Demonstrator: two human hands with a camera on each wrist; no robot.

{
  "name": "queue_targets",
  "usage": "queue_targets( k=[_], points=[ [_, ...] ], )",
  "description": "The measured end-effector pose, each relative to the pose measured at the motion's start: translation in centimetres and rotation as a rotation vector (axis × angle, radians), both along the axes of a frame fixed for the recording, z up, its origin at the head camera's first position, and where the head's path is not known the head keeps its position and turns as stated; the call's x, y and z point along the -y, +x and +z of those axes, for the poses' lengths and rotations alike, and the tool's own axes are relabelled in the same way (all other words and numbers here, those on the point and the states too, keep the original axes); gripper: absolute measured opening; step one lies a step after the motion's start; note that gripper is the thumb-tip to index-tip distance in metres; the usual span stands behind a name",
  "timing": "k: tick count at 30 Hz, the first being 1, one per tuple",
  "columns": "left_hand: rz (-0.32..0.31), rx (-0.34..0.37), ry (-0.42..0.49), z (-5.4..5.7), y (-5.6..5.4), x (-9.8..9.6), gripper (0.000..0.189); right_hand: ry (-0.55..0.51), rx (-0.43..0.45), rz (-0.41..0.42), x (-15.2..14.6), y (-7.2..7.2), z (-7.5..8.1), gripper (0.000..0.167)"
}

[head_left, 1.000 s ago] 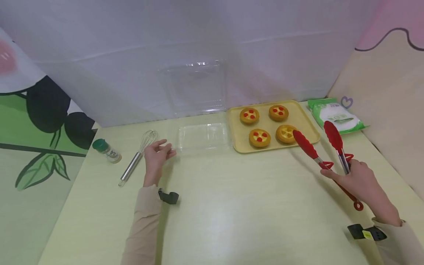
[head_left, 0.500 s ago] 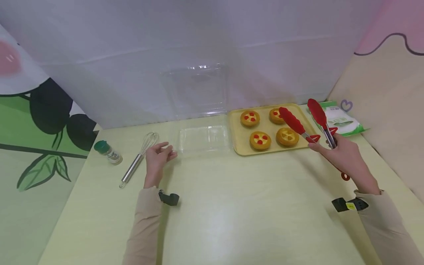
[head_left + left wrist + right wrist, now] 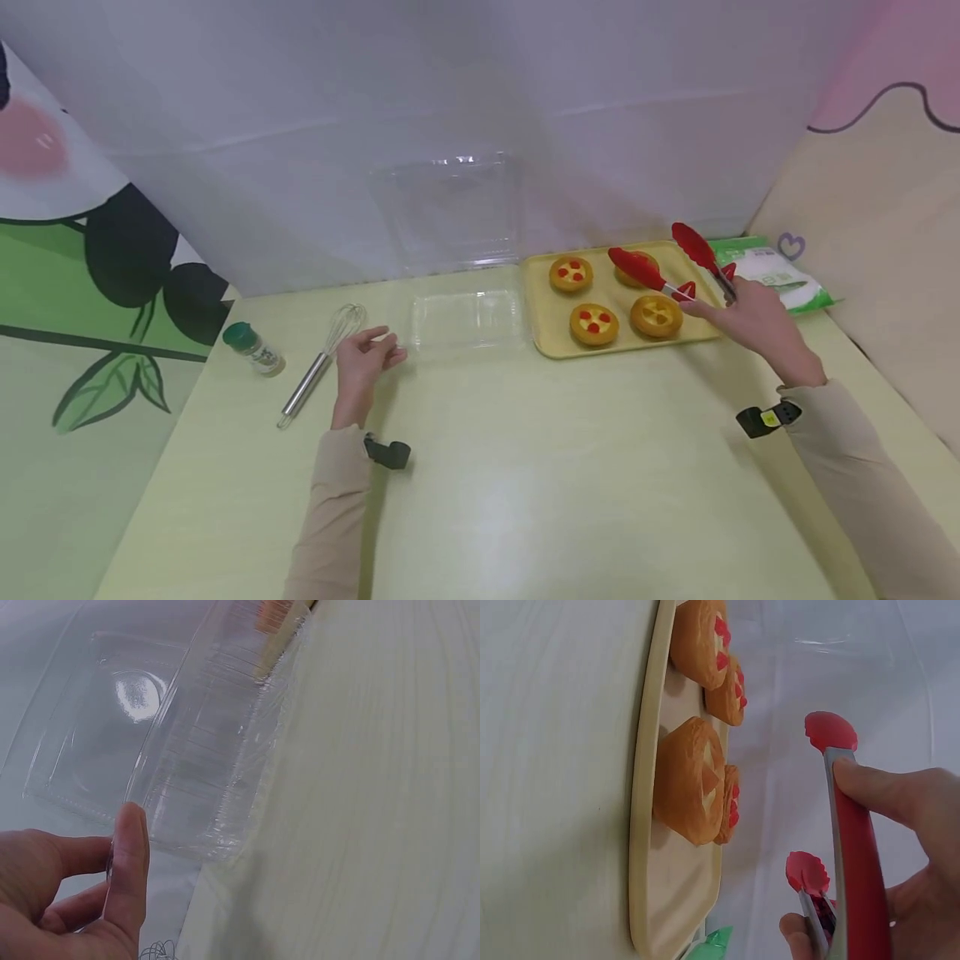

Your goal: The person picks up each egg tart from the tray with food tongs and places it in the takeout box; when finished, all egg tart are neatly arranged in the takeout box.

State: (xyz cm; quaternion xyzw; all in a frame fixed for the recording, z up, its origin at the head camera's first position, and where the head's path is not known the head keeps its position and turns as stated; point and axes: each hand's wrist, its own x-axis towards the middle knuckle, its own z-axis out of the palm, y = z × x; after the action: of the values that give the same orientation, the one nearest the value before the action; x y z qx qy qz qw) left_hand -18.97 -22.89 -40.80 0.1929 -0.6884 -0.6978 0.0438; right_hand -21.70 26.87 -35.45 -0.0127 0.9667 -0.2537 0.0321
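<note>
My left hand pinches the edge of a clear plastic clamshell box between thumb and fingers, seen closely in the left wrist view. The box lies open, its lid upright against the back wall. My right hand grips red-tipped tongs, their arms spread apart with nothing between them. They hang above the yellow tray on the right, over the back right tart, which they partly hide. Also on the tray are a plain-topped tart and two tarts with red pieces, one in front, one behind.
A wire whisk lies left of my left hand. Farther left, a green-capped shaker bottle lies tilted on the table. A green and white packet rests beyond the tray's right side, beside the wall.
My right hand has carried the spread tongs forward and left, from in front of the tray to above its back right tart. The left hand keeps its place at the box.
</note>
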Motion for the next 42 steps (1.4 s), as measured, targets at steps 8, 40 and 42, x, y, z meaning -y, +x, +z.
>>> queue_targets(
  k=[8,40,42],
  points=[
    [0.004,0.019,-0.003,-0.1,0.1,-0.1,0.042,0.055,0.052,0.037,0.6,-2.2,-0.1,0.062],
    [0.007,-0.017,0.003,0.0,0.3,-0.3,0.040,0.103,0.038,0.022,1.6,-3.9,-0.7,0.054],
    [0.009,-0.016,-0.002,0.0,0.3,-0.3,0.039,0.078,0.024,0.022,1.9,-3.4,-0.4,0.055]
  ],
)
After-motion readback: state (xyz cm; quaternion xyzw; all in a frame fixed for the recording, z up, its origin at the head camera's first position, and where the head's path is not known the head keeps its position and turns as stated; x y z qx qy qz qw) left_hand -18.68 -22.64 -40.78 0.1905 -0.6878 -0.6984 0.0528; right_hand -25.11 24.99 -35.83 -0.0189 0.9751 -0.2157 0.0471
